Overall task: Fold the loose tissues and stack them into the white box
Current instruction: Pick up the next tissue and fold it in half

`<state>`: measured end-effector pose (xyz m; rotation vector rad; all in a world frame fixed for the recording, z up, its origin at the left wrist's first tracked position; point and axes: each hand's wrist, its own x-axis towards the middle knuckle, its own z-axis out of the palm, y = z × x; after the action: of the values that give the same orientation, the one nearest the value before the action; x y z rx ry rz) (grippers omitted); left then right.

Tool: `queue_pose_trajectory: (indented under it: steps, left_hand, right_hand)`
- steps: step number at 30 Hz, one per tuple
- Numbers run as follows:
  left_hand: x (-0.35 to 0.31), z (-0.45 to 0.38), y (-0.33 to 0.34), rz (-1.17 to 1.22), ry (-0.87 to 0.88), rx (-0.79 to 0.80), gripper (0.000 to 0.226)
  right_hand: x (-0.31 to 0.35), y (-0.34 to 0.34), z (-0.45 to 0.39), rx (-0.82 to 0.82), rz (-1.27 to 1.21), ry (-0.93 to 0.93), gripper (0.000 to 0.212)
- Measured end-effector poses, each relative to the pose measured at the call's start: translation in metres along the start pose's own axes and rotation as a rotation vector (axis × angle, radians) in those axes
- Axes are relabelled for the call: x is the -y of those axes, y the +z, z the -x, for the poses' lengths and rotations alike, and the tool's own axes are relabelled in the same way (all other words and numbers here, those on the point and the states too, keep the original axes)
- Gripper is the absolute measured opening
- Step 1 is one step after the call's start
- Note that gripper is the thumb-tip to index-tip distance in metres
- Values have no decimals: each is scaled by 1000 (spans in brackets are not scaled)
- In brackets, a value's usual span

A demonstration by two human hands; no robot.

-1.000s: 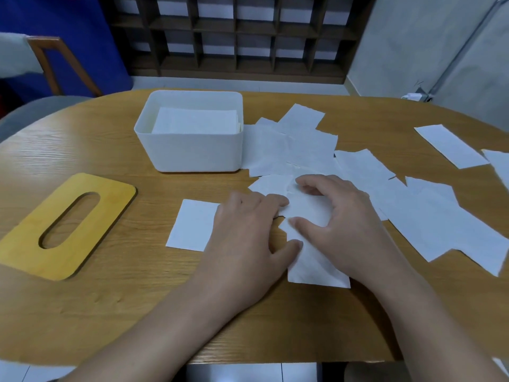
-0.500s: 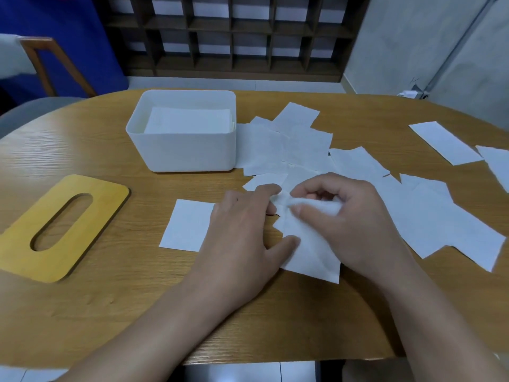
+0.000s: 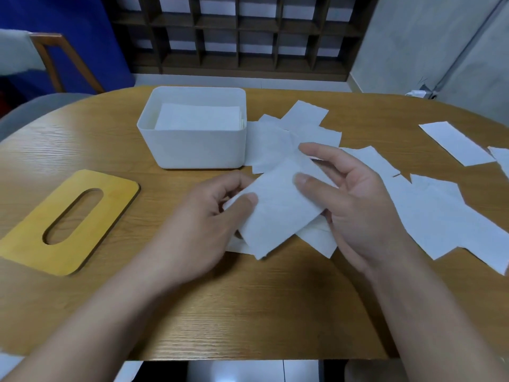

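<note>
**Mid-fold at the centre of the frame**

Across the whole lower frame runs a wooden table (image 3: 248,312), which serves as the flat working surface for folding. On its right half, a scatter of loose tissues (image 3: 446,216) lies overlapping, well apart from two more strips at the far right edge; these look like the pile yet to be folded. In the upper centre sits the white box (image 3: 192,150), open-topped, with a stack of folded tissues (image 3: 197,119) already lying flat inside, so the task seems partly done. The box stands just beside the loose pile, likely to keep each transfer short. At the left of the frame lies a yellow lid (image 3: 66,221) with an oval slot, set aside so the box mouth is free.

In the centre, both hands work one tissue (image 3: 278,213), lifted slightly above other sheets lying under it. The left hand (image 3: 203,224) pinches its left edge, thumb on top and fingers curled beneath. The right hand (image 3: 358,205) pinches the right side, thumb pressing on top, the other fingers behind and partly spread. Holding opposite edges probably keeps the thin sheet taut for a clean crease.
</note>
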<state>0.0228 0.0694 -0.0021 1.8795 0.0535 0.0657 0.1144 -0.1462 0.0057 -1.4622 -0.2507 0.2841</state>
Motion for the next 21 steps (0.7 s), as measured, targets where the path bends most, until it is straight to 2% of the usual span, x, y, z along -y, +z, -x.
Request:
queue_pose_trajectory:
  steps: [2, 4, 8, 12, 17, 21]
  left_hand:
    - [4, 2, -16, -49, -18, -30, 15]
    - [14, 2, -31, -92, -25, -141, 13]
    - [31, 0, -49, -172, -37, -294, 19]
    - [35, 1, -51, -290, -40, -330, 22]
    - [37, 3, -48, -442, -69, -340, 24]
    - [41, 4, -47, -592, -37, -336, 33]
  right_hand:
    - [-3, 6, 0, -12, 87, -14, 41]
    - [-8, 11, 2, 5, 129, -10, 42]
    - [-16, 23, 5, 3, 340, -42, 32]
    - [-26, 35, 9, 36, 474, -79, 21]
    - [-34, 37, 9, 6, 649, -153, 19]
    - [-40, 43, 9, 4, 929, -340, 26]
